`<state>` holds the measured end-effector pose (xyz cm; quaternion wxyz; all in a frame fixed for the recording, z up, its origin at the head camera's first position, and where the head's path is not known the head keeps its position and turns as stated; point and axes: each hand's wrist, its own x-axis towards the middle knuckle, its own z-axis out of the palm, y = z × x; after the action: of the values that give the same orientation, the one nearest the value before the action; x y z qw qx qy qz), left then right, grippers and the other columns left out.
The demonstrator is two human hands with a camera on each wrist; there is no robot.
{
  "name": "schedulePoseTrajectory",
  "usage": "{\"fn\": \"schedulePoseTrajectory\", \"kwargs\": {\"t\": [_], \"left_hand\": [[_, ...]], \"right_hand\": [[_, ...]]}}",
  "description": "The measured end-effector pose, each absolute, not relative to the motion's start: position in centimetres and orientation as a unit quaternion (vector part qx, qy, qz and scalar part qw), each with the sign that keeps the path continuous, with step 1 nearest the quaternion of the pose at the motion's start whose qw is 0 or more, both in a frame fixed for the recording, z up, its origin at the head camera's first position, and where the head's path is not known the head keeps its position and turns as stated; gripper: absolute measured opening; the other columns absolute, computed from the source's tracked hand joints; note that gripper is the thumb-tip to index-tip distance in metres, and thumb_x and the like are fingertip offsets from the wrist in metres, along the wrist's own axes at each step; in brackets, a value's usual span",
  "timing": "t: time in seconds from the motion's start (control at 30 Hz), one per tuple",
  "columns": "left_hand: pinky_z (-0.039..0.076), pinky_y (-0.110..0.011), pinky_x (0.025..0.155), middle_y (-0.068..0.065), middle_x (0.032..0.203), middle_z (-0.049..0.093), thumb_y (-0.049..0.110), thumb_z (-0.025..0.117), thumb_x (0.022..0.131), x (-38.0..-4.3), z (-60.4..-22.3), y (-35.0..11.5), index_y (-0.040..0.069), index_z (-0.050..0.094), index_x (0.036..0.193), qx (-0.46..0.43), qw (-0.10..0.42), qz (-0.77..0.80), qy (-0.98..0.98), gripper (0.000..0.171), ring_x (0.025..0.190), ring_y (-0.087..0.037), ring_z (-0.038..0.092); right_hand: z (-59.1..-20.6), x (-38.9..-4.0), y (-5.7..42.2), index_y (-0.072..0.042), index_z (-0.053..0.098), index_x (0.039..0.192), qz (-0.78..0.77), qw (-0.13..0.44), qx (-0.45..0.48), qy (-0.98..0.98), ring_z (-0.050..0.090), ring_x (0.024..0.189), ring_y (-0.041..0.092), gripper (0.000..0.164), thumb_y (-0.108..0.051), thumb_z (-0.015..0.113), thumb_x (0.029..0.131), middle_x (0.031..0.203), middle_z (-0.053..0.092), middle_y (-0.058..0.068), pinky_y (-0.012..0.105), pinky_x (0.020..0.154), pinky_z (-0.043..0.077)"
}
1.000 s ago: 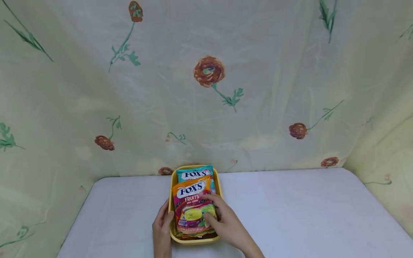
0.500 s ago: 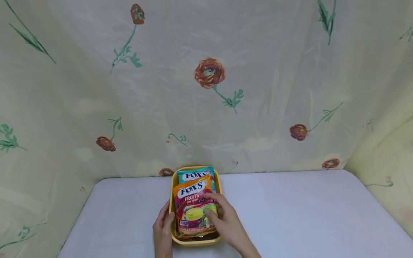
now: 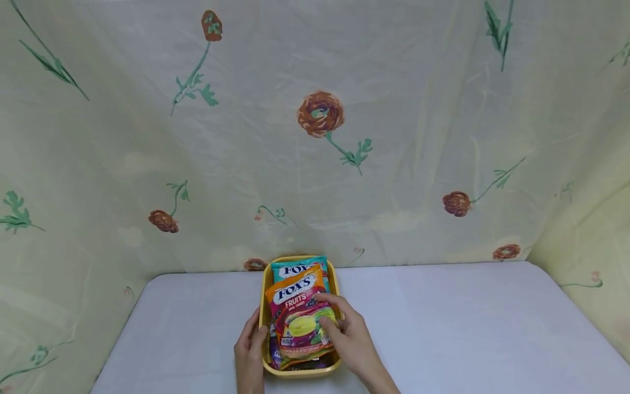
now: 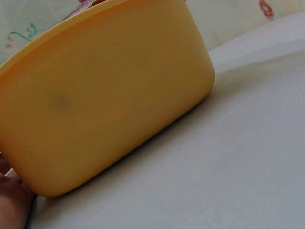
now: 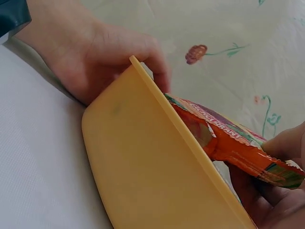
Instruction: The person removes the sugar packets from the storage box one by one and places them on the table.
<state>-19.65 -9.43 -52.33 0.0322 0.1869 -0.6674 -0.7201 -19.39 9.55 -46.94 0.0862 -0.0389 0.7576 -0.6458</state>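
Note:
A yellow plastic tub (image 3: 299,374) stands on the table and holds several candy bags. My left hand (image 3: 250,353) grips its left wall, thumb over the rim; the fingers outside are partly hidden. My right hand (image 3: 351,336) pinches the right edge of an orange and magenta FOX'S Fruits candy bag (image 3: 299,309), which lies tilted on top of the others. In the right wrist view the lower end of this candy bag (image 5: 233,148) stands above the tub's rim, between the right hand's thumb and fingers. Behind it, a teal FOX'S bag (image 3: 315,264) is partly covered.
A white cloth covers the table (image 3: 443,323) around the tub. Close behind the tub's far end hangs a pale flowered curtain (image 3: 384,219), which also runs along both sides. Darker packaging (image 3: 275,358) shows under the top bag at the tub's near left.
The right hand has shifted the orange candy bag slightly right and turned it, uncovering dark purple packaging at its lower left. The left hand keeps its grip on the tub.

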Motion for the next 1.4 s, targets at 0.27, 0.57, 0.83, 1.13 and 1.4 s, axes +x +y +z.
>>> {"fn": "schedulePoseTrajectory", "kwargs": {"t": [0.27, 0.57, 0.83, 1.13, 1.4], "left_hand": [[0.036, -0.048, 0.112, -0.014, 0.15, 0.038, 0.02, 0.044, 0.095, -19.6, -52.5, -9.4, 0.01, 0.04, 0.143, 0.189, 0.03, -0.72, -0.667, 0.05, 0.137, -0.033, 0.036], [0.038, -0.047, 0.111, -0.013, 0.15, 0.039, 0.021, 0.044, 0.095, -19.5, -52.4, -9.3, 0.011, 0.041, 0.143, 0.193, 0.029, -0.72, -0.666, 0.049, 0.137, -0.033, 0.037], [0.039, -0.045, 0.11, -0.013, 0.149, 0.04, 0.02, 0.045, 0.095, -19.3, -52.4, -9.4, 0.01, 0.042, 0.142, 0.193, 0.032, -0.726, -0.659, 0.048, 0.136, -0.031, 0.039], [0.037, -0.046, 0.111, -0.014, 0.149, 0.039, 0.02, 0.047, 0.095, -19.4, -52.5, -9.4, 0.009, 0.041, 0.142, 0.186, 0.039, -0.732, -0.654, 0.049, 0.138, -0.031, 0.037], [0.038, -0.044, 0.111, -0.012, 0.148, 0.041, 0.019, 0.046, 0.095, -19.3, -52.5, -9.5, 0.009, 0.043, 0.142, 0.18, 0.042, -0.732, -0.656, 0.048, 0.137, -0.029, 0.038]], "right_hand": [[-46.8, -19.4, 9.8, -0.03, 0.049, 0.132, -0.669, 0.07, -0.028, 0.739, 0.069, 0.091, 0.021, 0.037, -0.019, 0.051, 0.097, 0.136, 0.05, 0.019, 0.033, 0.071, 0.061], [-46.6, -19.3, 10.1, -0.026, 0.049, 0.133, -0.692, 0.052, -0.029, 0.719, 0.065, 0.105, 0.027, 0.038, -0.015, 0.051, 0.096, 0.146, 0.039, 0.013, 0.034, 0.077, 0.061], [-46.8, -19.5, 10.5, -0.028, 0.051, 0.131, -0.708, 0.037, -0.027, 0.705, 0.064, 0.105, 0.028, 0.037, -0.013, 0.05, 0.096, 0.147, 0.038, 0.006, 0.034, 0.078, 0.061], [-46.6, -19.8, 11.1, -0.027, 0.051, 0.13, -0.705, 0.013, -0.006, 0.709, 0.064, 0.106, 0.027, 0.038, -0.01, 0.05, 0.096, 0.149, 0.036, 0.002, 0.031, 0.079, 0.06], [-46.4, -20.1, 11.6, -0.028, 0.051, 0.129, -0.71, 0.002, 0.008, 0.704, 0.066, 0.101, 0.026, 0.039, -0.008, 0.049, 0.096, 0.147, 0.038, -0.002, 0.032, 0.076, 0.061]]}}
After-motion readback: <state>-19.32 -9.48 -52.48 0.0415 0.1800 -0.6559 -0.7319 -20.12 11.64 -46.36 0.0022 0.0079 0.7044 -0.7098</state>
